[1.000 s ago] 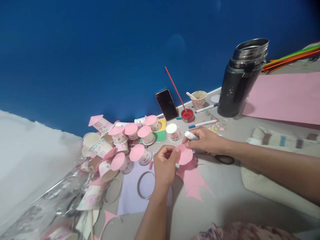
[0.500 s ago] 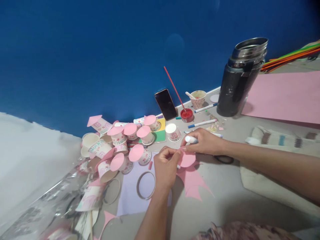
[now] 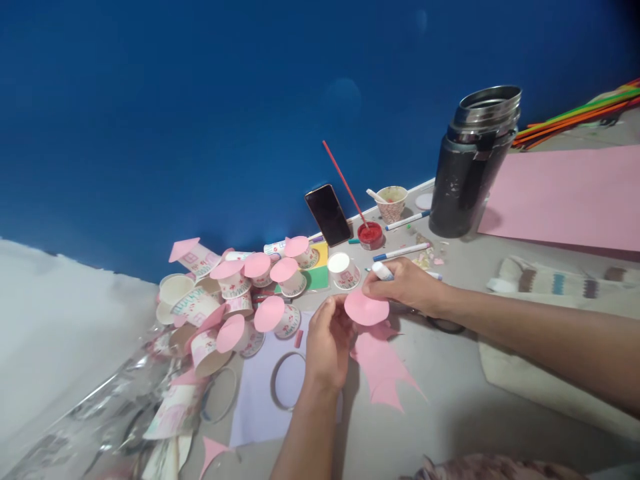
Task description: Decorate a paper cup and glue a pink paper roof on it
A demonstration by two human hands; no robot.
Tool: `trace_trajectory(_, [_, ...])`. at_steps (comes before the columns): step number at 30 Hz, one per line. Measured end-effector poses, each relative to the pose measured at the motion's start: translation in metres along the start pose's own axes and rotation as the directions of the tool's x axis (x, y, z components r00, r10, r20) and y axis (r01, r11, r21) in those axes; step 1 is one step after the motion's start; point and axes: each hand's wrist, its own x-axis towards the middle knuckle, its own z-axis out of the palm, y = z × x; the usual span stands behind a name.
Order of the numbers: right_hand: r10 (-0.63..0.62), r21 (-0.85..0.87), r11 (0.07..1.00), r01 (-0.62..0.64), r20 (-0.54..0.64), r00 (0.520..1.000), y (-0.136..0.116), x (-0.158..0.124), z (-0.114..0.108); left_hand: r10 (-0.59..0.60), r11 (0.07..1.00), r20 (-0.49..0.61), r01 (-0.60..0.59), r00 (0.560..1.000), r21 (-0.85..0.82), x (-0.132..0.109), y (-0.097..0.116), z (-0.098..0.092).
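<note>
My left hand (image 3: 327, 343) pinches the edge of a small pink paper circle (image 3: 367, 309) held just above the table. My right hand (image 3: 407, 287) is closed around a white glue stick or marker (image 3: 382, 271), its tip at the circle's far edge. A jagged pink paper offcut (image 3: 383, 370) lies on the table under the circle. To the left sits a heap of small printed paper cups (image 3: 235, 300), several of them topped with pink paper circles.
A dark steel flask (image 3: 470, 167) stands at the back right beside a large pink sheet (image 3: 565, 197). A phone (image 3: 330, 215) leans on the blue wall near a red paint pot (image 3: 370, 235), a cup (image 3: 391, 202) and markers (image 3: 403, 251). Scissors (image 3: 443, 325) lie under my right wrist. A tape ring (image 3: 287, 380) rests on lilac paper.
The pink circle has been lifted a little and tilted flatter toward the camera. My right hand has stayed at its far edge with the white stick.
</note>
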Motion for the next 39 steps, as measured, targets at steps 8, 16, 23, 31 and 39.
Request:
trace_trajectory(8, [-0.078,-0.055,0.996,0.074,-0.075,0.994,-0.004,-0.007,0.003,0.126,0.979,-0.084,-0.11,0.989,0.173,-0.008,-0.002,0.008])
trace_trajectory(16, [-0.096,-0.096,0.991,0.097,0.02,0.995,-0.004,-0.01,0.004,0.425,0.818,-0.15,-0.307,0.893,0.487,-0.007,0.0,0.005])
trace_trajectory(23, [-0.157,-0.143,0.976,0.166,0.073,0.985,0.0,-0.009,0.003,0.57,0.73,-0.132,-0.426,0.811,0.535,-0.008,-0.002,0.001])
trace_trajectory(31, [-0.41,-0.239,0.884,0.401,0.014,0.912,0.007,-0.009,0.007,0.548,0.765,-0.074,-0.464,0.833,0.446,-0.009,-0.004,0.006])
trace_trajectory(39, [-0.247,-0.292,0.92,0.26,0.083,0.965,0.003,-0.008,0.003,0.394,0.764,-0.085,-0.275,0.915,0.584,-0.009,0.002,0.004])
